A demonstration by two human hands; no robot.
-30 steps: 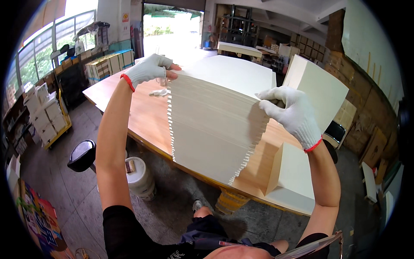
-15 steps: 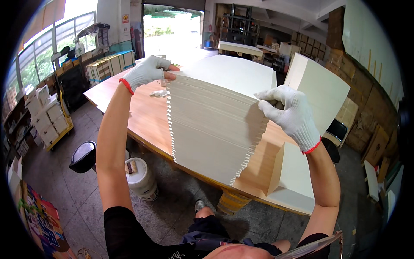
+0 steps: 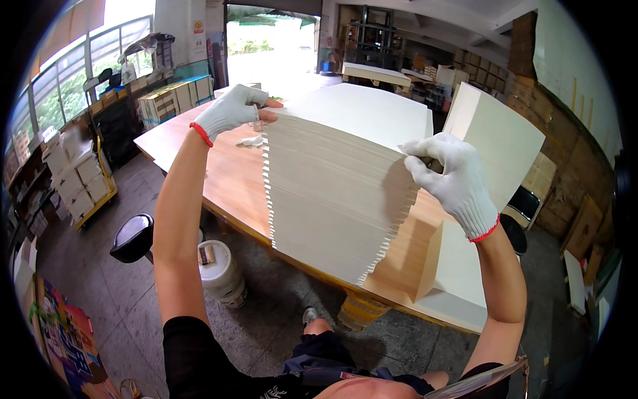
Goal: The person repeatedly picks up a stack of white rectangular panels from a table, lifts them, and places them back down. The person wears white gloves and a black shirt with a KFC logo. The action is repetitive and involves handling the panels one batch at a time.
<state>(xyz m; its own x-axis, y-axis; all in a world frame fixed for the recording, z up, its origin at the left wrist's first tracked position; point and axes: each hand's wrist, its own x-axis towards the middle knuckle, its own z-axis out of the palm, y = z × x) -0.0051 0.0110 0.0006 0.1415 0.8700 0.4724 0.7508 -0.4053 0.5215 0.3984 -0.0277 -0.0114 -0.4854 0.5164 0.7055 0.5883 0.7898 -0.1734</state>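
A fanned, overlapping stack of grey cardboard sheets (image 3: pixel 332 199) lies across the table, with small white notches stepping down both side edges. My left hand (image 3: pixel 232 114), in a white glove that leaves the thumb and a fingertip bare, pinches the far left corner of the farthest sheet. At its far right corner, my right hand (image 3: pixel 452 173), in a white knit glove with a red cuff, has its fingers curled and closed on the edge. The right fingertips partly hide that corner. A crumpled white scrap (image 3: pixel 250 141) lies beside the left edge of the sheets.
The wooden table (image 3: pixel 229 179) also bears a large white stack (image 3: pixel 359 110) behind the sheets, a tall white block (image 3: pixel 502 130) at right and white boards (image 3: pixel 458 259) near the front. On the floor stand a white bucket (image 3: pixel 222 269) with a brush on its lid and a black stool (image 3: pixel 131 236).
The whole view has shifted slightly, so everything sits a little farther right. Both hands keep their hold at the two far corners of the grey sheets.
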